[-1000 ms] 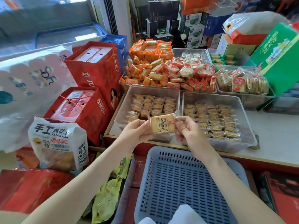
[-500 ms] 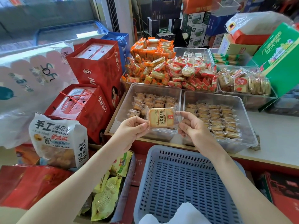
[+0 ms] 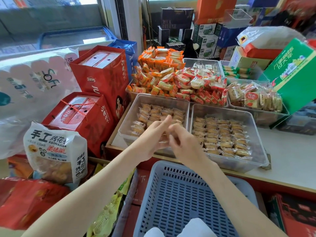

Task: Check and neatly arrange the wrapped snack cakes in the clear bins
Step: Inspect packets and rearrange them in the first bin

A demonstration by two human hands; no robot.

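My left hand point(image 3: 150, 138) shows straight fingers. My right hand point(image 3: 183, 142) curls against it at centre frame, over the left bin point(image 3: 127, 117). Blur hides any pinch. Snack cakes point(image 3: 220, 134) fill the right bin point(image 3: 257, 142) in rows.

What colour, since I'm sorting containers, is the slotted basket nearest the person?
Greyish blue. The slotted basket shows best in the head view.

Bright, even daylight enters through the windows point(image 3: 51, 16) far beyond the hands, up and leftward. Shadows stay soft. The left hand point(image 3: 152, 139) and right hand point(image 3: 183, 144) are blurred; lines bow near the edges.
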